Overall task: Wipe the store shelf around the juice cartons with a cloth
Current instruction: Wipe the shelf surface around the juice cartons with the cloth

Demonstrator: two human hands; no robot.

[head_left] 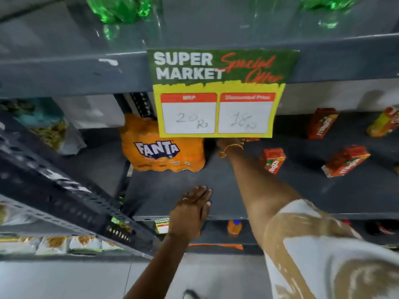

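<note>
The dark grey shelf (172, 190) holds several red juice cartons: one (272, 160) just right of my right forearm, one (345, 161) lying tilted further right, one (322, 123) upright at the back. My left hand (191, 209) rests flat on the shelf's front edge, fingers apart, holding nothing. My right arm reaches deep into the shelf; my right hand (228, 141) is almost wholly hidden behind the hanging price sign, only its wrist with an orange thread band showing. No cloth is visible.
A yellow and green "Super Market" price sign (218, 93) hangs from the shelf above. An orange Fanta pack (159, 147) stands at the shelf's left. Green bottles (116, 7) stand on the upper shelf. A slotted upright (64, 190) lies left, snack packets (56, 244) below.
</note>
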